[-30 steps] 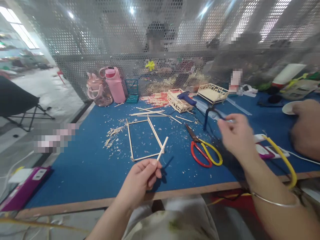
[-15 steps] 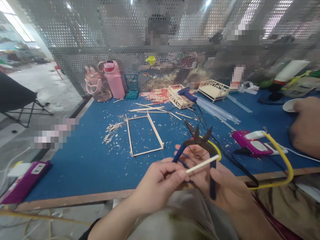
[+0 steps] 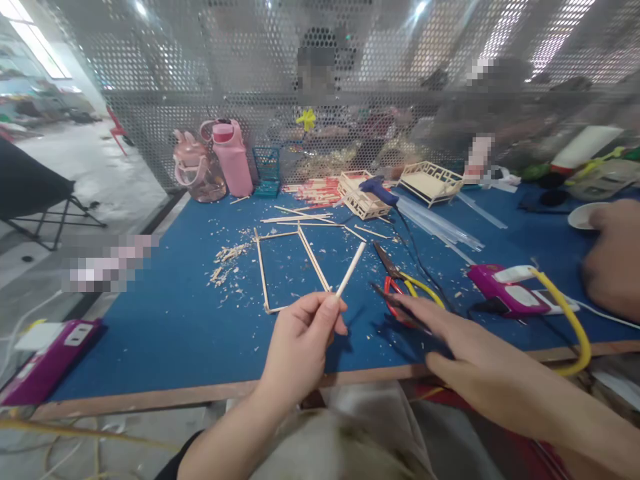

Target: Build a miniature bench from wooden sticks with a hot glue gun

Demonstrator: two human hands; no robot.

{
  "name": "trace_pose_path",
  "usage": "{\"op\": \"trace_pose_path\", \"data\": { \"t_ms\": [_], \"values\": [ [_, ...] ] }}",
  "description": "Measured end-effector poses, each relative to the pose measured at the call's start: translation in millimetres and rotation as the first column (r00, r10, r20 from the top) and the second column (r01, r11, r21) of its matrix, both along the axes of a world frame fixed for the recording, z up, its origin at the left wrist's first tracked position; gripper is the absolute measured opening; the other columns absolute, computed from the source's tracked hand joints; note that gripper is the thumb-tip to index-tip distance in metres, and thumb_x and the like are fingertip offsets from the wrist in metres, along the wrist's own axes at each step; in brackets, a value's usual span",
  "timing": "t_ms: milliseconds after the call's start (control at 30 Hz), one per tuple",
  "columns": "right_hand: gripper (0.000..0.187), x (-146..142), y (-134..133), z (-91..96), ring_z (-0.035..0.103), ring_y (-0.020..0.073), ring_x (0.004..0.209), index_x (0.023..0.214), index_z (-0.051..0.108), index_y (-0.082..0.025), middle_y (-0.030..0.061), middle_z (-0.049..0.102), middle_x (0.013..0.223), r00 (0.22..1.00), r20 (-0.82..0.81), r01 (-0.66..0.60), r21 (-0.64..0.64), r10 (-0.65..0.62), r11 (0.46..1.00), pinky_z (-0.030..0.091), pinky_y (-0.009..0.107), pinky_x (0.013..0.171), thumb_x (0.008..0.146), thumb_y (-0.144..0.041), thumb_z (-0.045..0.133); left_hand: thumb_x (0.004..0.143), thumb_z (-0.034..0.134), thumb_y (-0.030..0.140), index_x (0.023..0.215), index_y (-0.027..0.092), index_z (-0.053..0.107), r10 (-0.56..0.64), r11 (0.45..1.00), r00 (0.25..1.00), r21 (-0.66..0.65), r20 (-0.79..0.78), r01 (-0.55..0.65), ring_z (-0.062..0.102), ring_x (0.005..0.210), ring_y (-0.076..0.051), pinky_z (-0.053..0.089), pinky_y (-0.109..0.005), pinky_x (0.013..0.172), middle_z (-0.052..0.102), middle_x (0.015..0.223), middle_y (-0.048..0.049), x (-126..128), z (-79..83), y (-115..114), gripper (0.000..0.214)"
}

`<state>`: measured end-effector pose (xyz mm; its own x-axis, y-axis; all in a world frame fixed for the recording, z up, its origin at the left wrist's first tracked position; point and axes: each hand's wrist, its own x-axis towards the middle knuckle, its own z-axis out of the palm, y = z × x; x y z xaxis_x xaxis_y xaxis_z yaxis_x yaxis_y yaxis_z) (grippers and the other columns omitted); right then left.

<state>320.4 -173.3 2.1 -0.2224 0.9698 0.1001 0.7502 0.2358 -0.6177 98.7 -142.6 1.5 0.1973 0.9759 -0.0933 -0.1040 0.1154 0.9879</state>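
My left hand (image 3: 305, 340) pinches a pale wooden stick (image 3: 353, 267), which points up and away over the near right corner of a thin wooden stick frame (image 3: 263, 273) lying on the table. My right hand (image 3: 465, 347) is at the right, low over the table's front edge, with the dark pliers (image 3: 407, 310) in its grip. They are seen edge-on and smeared by motion, so their jaws cannot be made out. Just beyond them lie scissors (image 3: 387, 260) with dark blades and red and yellow handles.
Wood scraps (image 3: 227, 260) litter the blue tabletop (image 3: 170, 333). Farther back are loose sticks, a blue glue gun (image 3: 380, 190), clear glue sticks (image 3: 440, 223) and small wooden models (image 3: 430, 181). Pink bottles (image 3: 233, 160) stand back left. Purple power strips (image 3: 505, 287) flank me; another person's hand (image 3: 613, 267) is at right.
My hands have drawn apart. The left one has raised the stick toward the frame, and the right one has moved right with the pliers, which have turned edge-on.
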Motion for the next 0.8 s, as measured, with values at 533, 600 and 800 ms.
{"op": "trace_pose_path", "data": {
  "t_ms": [533,600,800],
  "values": [
    [0.060,-35,3,-4.3,0.058,0.0263,0.113,0.126,0.053,-0.019,0.0117,0.060,0.125,0.996,0.065,-0.062,-0.001,0.061,0.998,0.049,0.045,0.092,0.068,-0.010,0.047,0.089,0.045,0.033,0.058,0.018,0.052,0.010,0.955,0.957,0.287,-0.289,0.077,0.047,0.054,-0.009,0.035,-0.021,0.054,0.053,0.055,0.0025,9,-0.8,-10,0.035],
    [0.059,-37,4,-4.1,0.059,0.0268,0.109,0.124,0.053,-0.018,0.0130,0.061,0.123,0.998,0.066,-0.023,0.005,0.022,1.000,0.050,0.044,0.089,0.066,-0.011,0.048,0.089,0.043,0.034,0.058,0.018,0.051,0.018,0.947,0.951,0.310,-0.308,0.083,0.046,0.053,-0.009,0.034,-0.020,0.052,0.052,0.054,0.0030,9,-0.5,-10,0.036],
    [0.038,-39,13,-3.5,0.064,0.0237,0.088,0.101,0.060,-0.018,0.0104,0.069,0.100,0.995,0.063,-0.090,0.115,0.083,0.989,0.051,0.035,0.073,0.066,-0.014,0.046,0.090,0.043,0.033,0.058,0.018,0.051,0.052,0.936,0.934,0.343,-0.354,0.078,0.046,0.053,-0.009,0.033,-0.020,0.052,0.053,0.054,0.0031,8,-2.4,-11,0.037]
  ]
}}
